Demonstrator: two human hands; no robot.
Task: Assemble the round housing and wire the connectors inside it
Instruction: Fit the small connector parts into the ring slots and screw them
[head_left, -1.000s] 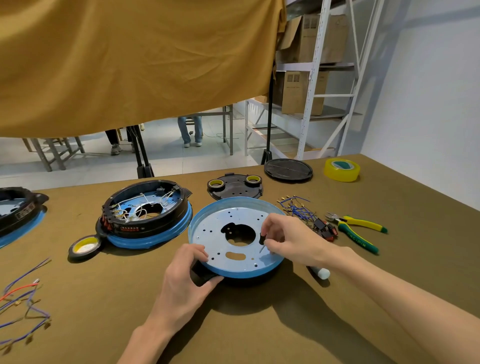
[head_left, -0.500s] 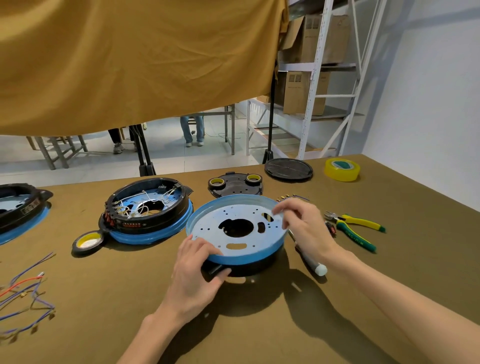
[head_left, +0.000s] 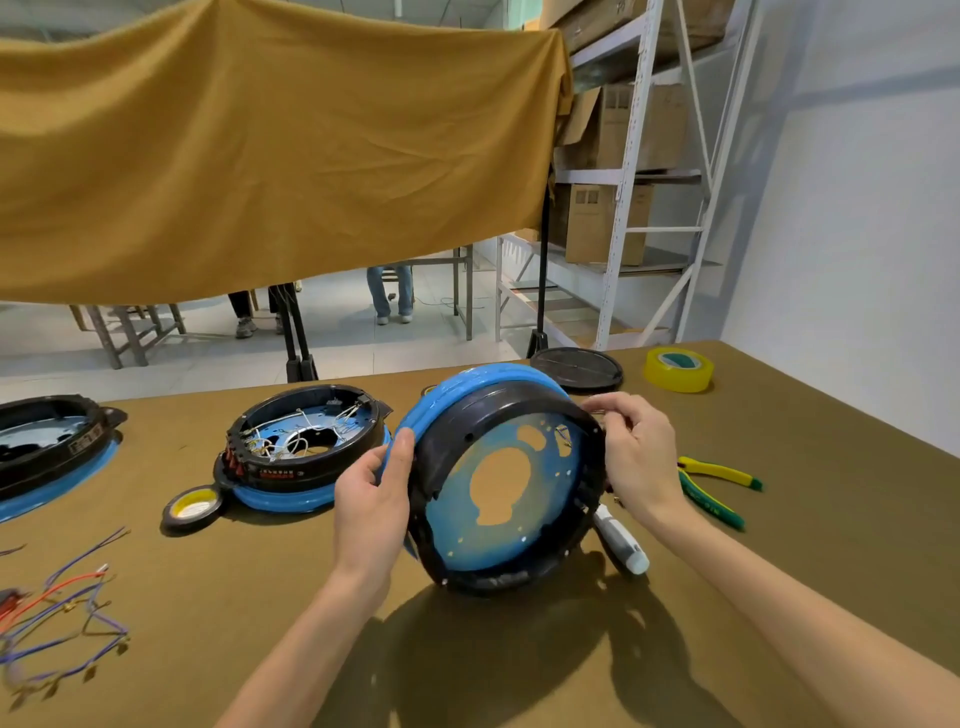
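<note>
The housing (head_left: 498, 483) stands tilted on its edge near the front middle of the surface (head_left: 779, 545), open side to the camera. The left hand (head_left: 371, 499) grips its left rim, and the right hand (head_left: 631, 452) grips its right rim.

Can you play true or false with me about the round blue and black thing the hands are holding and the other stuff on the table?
1. Both hands hold the round housing tipped up on its edge. True: the left hand grips one side and the right hand the other.
2. The yellow-handled pliers are in the right hand. False: they lie on the table beside it.
3. The housing in the hands is full of white wires. False: its inside looks bare; the white wires are in the other housing, lying flat to the left.
4. A roll of yellow tape sits near the table's far right corner. True.
5. Loose coloured wires lie at the left. True.
</note>
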